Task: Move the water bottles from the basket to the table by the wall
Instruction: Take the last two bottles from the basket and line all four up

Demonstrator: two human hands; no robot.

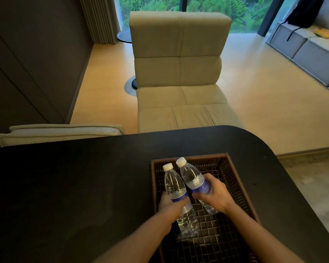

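Observation:
A dark brown woven basket (234, 179) sits on a black table (74, 183) right in front of me. Two clear water bottles with white caps and blue labels are inside it, side by side, caps pointing away from me. My left hand (171, 205) is wrapped around the label of the left bottle (172, 184). My right hand (214, 192) grips the right bottle (191, 176) at its label. Both bottles are tilted, their bottoms low in the basket.
A beige chaise lounge (179, 73) stands beyond the table's far edge. A folded beige cushion (59, 131) lies at the left by a dark wall panel (27, 63). A small round black side table (124, 35) stands far back by the window. A grey sofa (311, 48) is at right.

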